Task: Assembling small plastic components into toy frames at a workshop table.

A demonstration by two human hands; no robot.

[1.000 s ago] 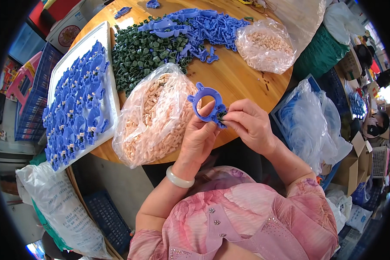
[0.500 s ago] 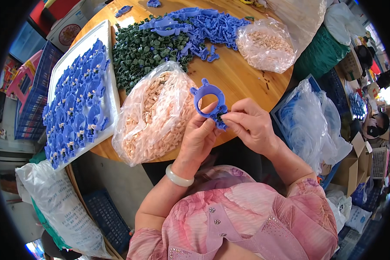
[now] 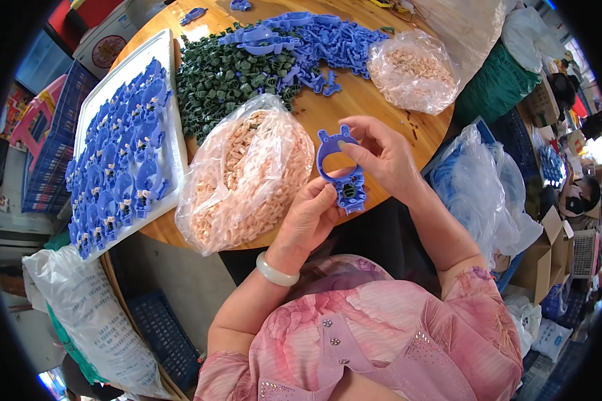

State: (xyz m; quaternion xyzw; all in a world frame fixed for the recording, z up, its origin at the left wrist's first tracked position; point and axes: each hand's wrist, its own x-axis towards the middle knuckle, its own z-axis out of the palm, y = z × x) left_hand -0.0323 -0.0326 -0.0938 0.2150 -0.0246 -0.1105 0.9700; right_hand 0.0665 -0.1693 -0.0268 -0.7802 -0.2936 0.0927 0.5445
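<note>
A blue ring-shaped piece (image 3: pixel 330 146) is held just right of the large bag of pale pieces (image 3: pixel 247 190), its lower part pinched by the left hand (image 3: pixel 310 212), its upper rim gripped by the right hand (image 3: pixel 384 159). Dark green pieces (image 3: pixel 231 77) are heaped beyond the bag.

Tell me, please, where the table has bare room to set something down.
The widest bare wood on the table lies beyond the right hand, between the large bag of pale pieces and the small bag, below the blue pile. A smaller patch lies beyond the dark green pile. The left side is crowded by the tray of blue pieces.
</note>
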